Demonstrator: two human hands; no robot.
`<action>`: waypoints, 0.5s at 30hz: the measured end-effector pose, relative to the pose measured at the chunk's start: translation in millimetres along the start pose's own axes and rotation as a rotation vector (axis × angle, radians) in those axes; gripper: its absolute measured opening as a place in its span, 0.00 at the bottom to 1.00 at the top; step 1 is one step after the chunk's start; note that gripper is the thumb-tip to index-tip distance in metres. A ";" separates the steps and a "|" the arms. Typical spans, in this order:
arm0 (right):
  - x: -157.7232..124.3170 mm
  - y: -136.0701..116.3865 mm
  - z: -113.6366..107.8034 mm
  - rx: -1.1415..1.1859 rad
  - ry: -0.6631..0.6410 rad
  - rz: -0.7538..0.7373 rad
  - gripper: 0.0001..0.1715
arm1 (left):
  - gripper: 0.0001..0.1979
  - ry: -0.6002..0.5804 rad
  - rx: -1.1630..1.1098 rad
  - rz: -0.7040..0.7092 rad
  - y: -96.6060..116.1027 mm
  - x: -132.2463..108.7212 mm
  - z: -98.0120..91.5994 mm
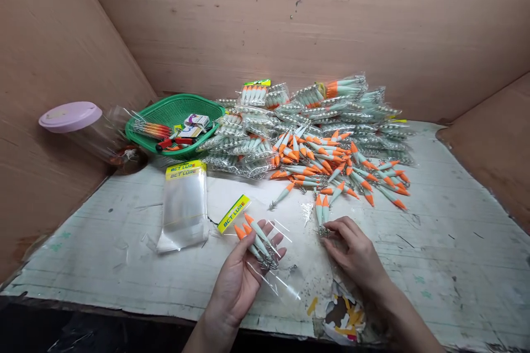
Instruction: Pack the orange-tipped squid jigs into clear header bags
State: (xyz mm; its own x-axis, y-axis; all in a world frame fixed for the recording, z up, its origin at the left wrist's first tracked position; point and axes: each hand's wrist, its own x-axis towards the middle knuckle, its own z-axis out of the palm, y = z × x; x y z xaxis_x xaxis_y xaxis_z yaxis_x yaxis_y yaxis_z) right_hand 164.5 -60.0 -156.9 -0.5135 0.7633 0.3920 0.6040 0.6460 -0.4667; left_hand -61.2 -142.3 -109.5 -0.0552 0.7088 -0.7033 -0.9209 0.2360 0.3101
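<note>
My left hand (242, 273) lies palm up near the table's front edge, fingers curled under a clear bag with a yellow label (234, 213). In that bag are three orange-tipped pale green squid lures (255, 240). My right hand (351, 251) rests palm down to the right, its fingertips pinching the hook ends of two loose lures (322, 210) that lie on the table. A big heap of the same loose lures (331, 168) spreads just beyond both hands.
A stack of empty yellow-labelled bags (184, 204) lies at the left. Behind are packed lure bags (306, 107), a green basket (176, 109) with small items, and a clear jar with a pink lid (71, 117). Wooden walls enclose the paper-covered table (455, 242).
</note>
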 end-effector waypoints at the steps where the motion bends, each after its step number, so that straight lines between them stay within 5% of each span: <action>1: -0.1 0.6 1.7 -0.027 -0.015 -0.019 0.10 | 0.14 0.000 0.007 0.000 -0.7 0.7 -0.1; 6: 5.4 -4.2 -3.4 -0.019 -0.036 -0.089 0.11 | 0.16 -0.051 0.017 -0.017 -3.5 4.1 -1.5; 9: 5.2 -18.9 -36.1 0.096 -0.043 -0.103 0.12 | 0.17 -0.057 0.013 -0.027 -3.6 4.9 -2.7; 12: -2.6 -40.9 -78.6 0.185 -0.189 -0.154 0.13 | 0.18 -0.060 0.018 -0.022 -3.2 4.7 -2.6; 15: -10.3 -64.4 -98.5 0.248 -0.291 -0.272 0.08 | 0.18 -0.070 0.031 -0.038 -3.8 3.7 0.3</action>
State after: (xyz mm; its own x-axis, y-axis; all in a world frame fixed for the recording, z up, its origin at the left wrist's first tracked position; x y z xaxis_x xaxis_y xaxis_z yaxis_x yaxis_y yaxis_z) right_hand 190.9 -109.2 -52.8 -0.8042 0.5105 0.3043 0.2775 0.7754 -0.5672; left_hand -57.8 -140.3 -113.1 0.0074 0.7434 -0.6688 -0.9095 0.2829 0.3045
